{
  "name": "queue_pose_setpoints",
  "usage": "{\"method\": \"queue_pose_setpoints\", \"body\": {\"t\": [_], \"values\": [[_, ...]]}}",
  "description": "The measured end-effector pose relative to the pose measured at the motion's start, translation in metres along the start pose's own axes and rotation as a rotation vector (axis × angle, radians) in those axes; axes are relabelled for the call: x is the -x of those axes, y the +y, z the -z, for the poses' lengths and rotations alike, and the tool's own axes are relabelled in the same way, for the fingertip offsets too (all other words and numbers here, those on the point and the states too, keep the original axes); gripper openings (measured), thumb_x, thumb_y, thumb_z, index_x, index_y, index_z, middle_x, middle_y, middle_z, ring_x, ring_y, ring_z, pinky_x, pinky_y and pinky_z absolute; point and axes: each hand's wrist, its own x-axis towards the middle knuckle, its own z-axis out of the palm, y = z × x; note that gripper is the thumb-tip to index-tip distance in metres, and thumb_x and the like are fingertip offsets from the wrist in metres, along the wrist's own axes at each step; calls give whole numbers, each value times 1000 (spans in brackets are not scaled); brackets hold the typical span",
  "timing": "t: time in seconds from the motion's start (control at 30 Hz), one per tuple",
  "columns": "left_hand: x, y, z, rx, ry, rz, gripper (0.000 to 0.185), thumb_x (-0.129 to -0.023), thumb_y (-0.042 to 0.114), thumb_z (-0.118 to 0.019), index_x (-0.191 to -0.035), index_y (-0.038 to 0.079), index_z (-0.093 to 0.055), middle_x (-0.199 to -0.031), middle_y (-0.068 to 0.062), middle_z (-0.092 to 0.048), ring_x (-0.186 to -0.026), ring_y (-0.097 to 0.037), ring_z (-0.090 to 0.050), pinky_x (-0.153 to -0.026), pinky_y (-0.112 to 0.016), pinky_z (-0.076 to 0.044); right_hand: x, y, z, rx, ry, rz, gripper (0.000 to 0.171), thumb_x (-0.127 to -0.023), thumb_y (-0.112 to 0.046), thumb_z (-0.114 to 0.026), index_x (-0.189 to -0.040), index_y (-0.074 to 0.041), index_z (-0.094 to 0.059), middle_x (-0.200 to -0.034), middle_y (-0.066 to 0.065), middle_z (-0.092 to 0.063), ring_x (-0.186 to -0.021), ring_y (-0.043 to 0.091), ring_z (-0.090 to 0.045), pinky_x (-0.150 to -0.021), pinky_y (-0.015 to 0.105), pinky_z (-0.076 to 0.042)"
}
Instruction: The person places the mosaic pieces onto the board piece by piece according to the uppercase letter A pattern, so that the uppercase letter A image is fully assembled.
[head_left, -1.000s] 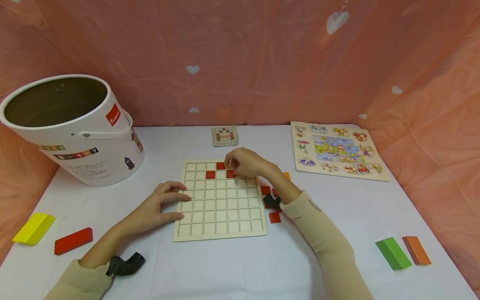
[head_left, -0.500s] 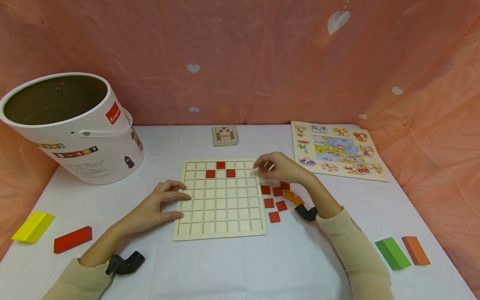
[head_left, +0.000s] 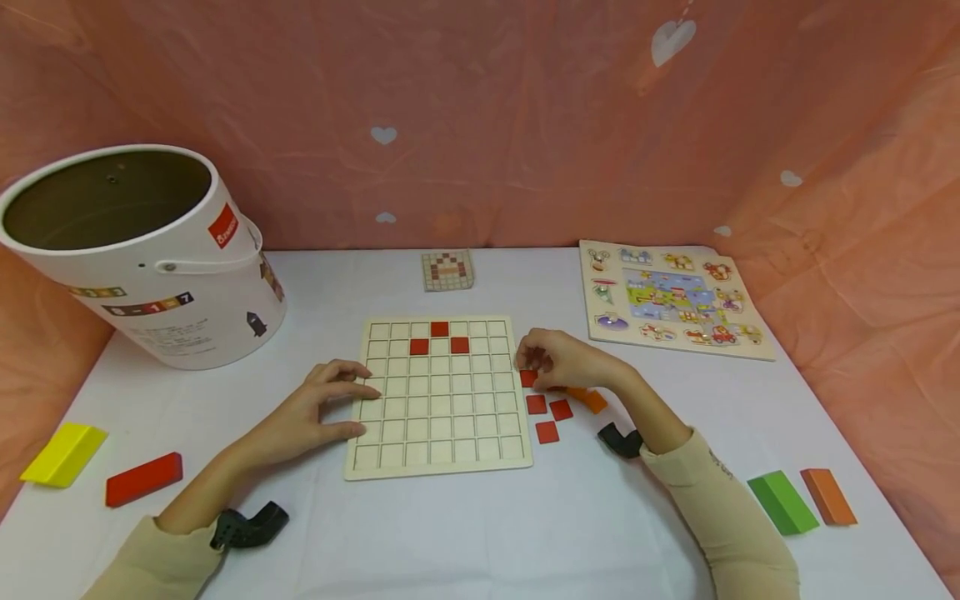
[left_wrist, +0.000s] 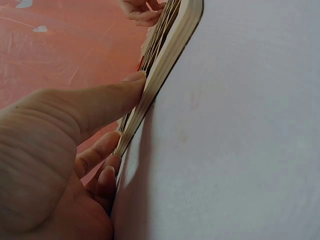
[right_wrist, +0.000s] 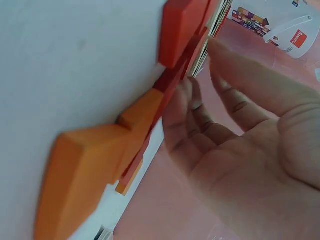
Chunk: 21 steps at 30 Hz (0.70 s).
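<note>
Tiles (head_left: 536, 404), red and square, lie loose by the right edge of the pale gridded board (head_left: 442, 407); three more sit on it, one in the farthest row and two in the next. They look light and stiff, hardly fragile — perhaps smooth enough to skid if pushed. Being low, they are probably best pinched by opposite edges. The board seems rigid, likely wood, and easiest to steady by its rim.

The right hand (head_left: 567, 358) is low over the loose tiles, fingers bent; I cannot tell whether one is between them. The left hand (head_left: 300, 417) is spread, thumb and fingertips resting at the board's left edge without clasping it.

Orange tiles (head_left: 595, 401) lie near the red ones, and the right hand hides part of the cluster — a neighbour could get nudged. A small pattern card (head_left: 447, 270) lies beyond the board, with a picture puzzle (head_left: 667, 295) to its right and a white bucket (head_left: 225, 337) to its left. Coloured blocks (head_left: 783, 503) lie toward both sides of the worktop (head_left: 420, 533), well out of the way.
</note>
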Motion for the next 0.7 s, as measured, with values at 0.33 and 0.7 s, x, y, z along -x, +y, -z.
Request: {"method": "queue_pose_setpoints", "body": {"t": [0.33,0.7], "values": [[0,0,0,-8,8,-11,36,-84,21,-81,-118,15,-71,-137,-9,-47,-133,-38,-35,-108,-63,-28,-2,-2,-3,30,3,-21,24,-80,12,-73,-90,-3,-58,-87,7,-53,-85,23,-51,-71,28,-46],[0,-2,-1,-17,16,-17,36,-83,21,-82,-117,17,-72,-137,-7,-48,-133,-35,-36,-107,-61,-29,-5,-3,1,48,26,21,20,-83,14,-69,-88,-4,-61,-82,5,-54,-79,21,-51,-69,30,-44]]}}
